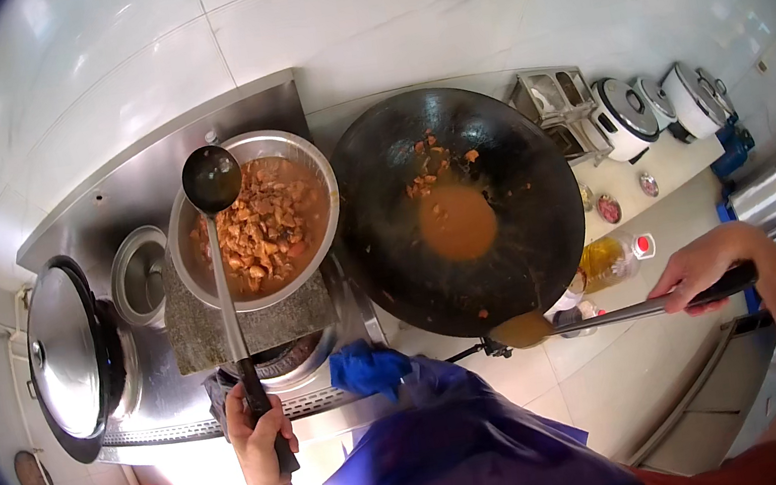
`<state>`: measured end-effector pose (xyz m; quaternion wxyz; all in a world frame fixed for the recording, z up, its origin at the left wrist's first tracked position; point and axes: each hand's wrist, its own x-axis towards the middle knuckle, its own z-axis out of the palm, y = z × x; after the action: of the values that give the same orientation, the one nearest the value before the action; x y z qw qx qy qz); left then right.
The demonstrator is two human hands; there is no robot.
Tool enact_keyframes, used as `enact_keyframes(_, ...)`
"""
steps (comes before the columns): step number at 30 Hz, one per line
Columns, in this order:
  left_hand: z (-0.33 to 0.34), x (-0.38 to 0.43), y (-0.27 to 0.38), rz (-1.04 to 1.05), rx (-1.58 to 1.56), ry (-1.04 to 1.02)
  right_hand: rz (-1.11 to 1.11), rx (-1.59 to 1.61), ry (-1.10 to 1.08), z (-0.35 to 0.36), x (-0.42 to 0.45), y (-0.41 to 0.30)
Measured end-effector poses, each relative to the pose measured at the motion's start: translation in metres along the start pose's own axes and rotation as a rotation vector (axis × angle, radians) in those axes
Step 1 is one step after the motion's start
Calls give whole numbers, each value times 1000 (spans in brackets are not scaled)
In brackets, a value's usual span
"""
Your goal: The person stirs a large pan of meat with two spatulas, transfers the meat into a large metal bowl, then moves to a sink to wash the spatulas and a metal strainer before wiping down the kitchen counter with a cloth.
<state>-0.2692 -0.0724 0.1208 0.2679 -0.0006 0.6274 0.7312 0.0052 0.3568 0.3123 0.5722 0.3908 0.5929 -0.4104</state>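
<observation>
My left hand (260, 435) grips the black handle of a metal ladle (212, 180), whose bowl is over the left rim of a large metal basin (332, 198). Chunks of cooked meat in reddish-brown sauce (261, 224) fill much of that basin. At the right, my right hand (701, 275) is closed round the handle of a second long utensil; its head (521, 330), coated with orange-brown liquid, is at the lower rim of a big black wok (392, 272). Inside the wok lie a pool of orange-brown sauce (458, 223) and scattered food bits.
A stone-like slab (280, 326) supports the basin. Left are a lidded pot (65, 351) and an empty-looking metal pot (141, 276). A blue cloth (369, 369) lies at the stove's front edge. Right stand seasoning containers (546, 94), rice cookers (626, 109) and an oil bottle (605, 262).
</observation>
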Motion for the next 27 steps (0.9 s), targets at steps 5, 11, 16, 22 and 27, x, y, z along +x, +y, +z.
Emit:
enact_keyframes(5, 11, -11, -5, -51, 17, 63, -275, -72, 69, -33, 136, -12)
enact_keyframes(11, 13, -31, 3, -66, 82, 87, -426, 257, 469, -28, 216, -20)
enact_keyframes(16, 17, -47, 6, -55, 103, 66, -250, -53, 390, -9, 153, 28)
enact_keyframes(22, 61, -38, 18, -197, 40, -189, -445, 140, 572, 2, 247, 51)
enact_keyframes(27, 105, -24, 10, -449, -27, -323, -651, 719, 634, -9, 366, 1)
